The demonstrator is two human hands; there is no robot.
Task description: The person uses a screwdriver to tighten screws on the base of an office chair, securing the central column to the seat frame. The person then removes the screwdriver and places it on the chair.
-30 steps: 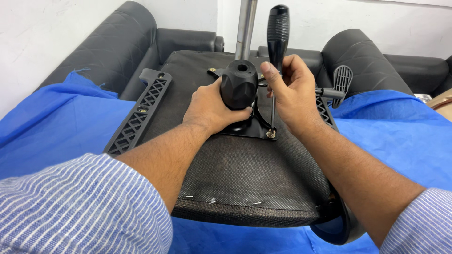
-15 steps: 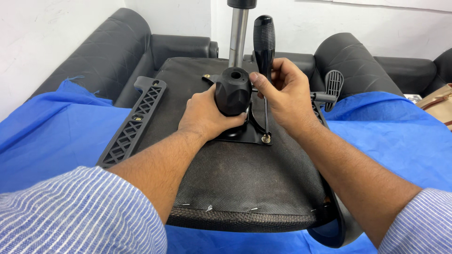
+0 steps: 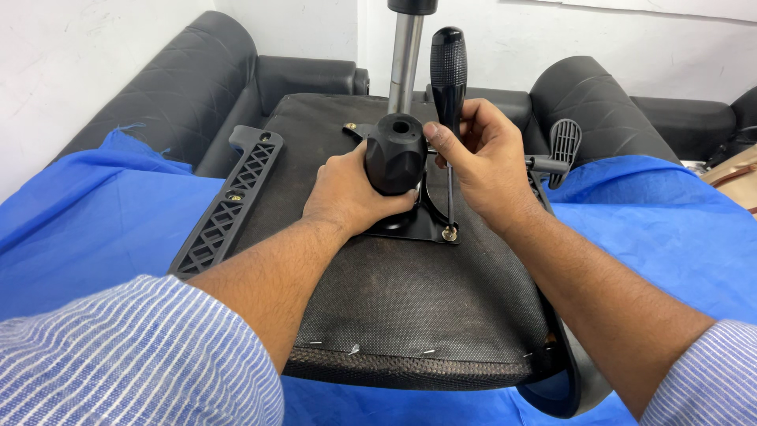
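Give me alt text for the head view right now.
The right hand stands a black-handled screwdriver upright on a screw in the mounting plate of an upturned chair seat. The left hand grips the black knob; blue cloth lies beneath.

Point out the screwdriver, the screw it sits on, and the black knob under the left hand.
screwdriver (image 3: 448, 67), head view, on its black ribbed handle.
screw (image 3: 449, 233), head view, on its brass-coloured head at the plate's corner.
black knob (image 3: 394, 154), head view, on its faceted side, above the left hand (image 3: 347, 193).
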